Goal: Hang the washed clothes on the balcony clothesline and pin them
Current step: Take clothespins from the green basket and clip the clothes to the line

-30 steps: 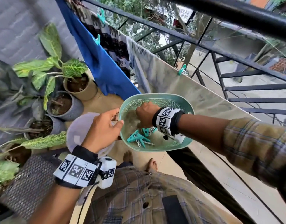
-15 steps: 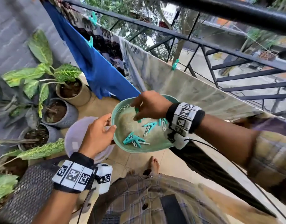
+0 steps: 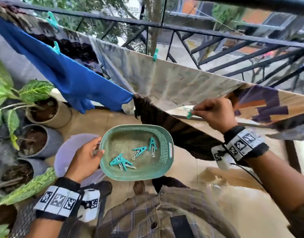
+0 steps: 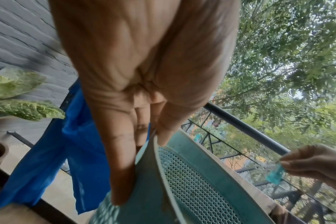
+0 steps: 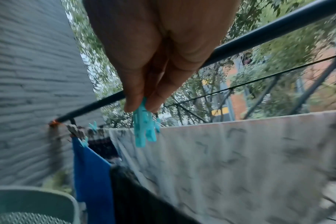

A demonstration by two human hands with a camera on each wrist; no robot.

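My left hand (image 3: 86,158) grips the rim of a green perforated basket (image 3: 163,140), thumb on the rim's top (image 4: 163,136), fingers under it. Several teal clothespins (image 3: 139,151) lie inside. My right hand (image 3: 214,114) pinches one teal clothespin (image 3: 189,114) (image 5: 144,128) by its handles, held up in front of a pale printed cloth (image 3: 173,79) on the line. A blue garment (image 3: 70,78), a dark patterned cloth (image 3: 74,47) and a dark brown cloth (image 3: 178,133) also hang there. Teal pins (image 3: 155,54) hold the hung clothes.
A black metal railing (image 3: 216,34) runs behind the line. Potted plants (image 3: 46,110) stand at the left by a grey wall. A pale lilac tub (image 3: 68,152) sits on the tiled floor under the basket. A purple-and-orange patterned cloth (image 3: 268,103) hangs at the right.
My right hand came out of the basket with one clothespin and rose to the right, up beside the pale cloth. My left hand still holds the basket.
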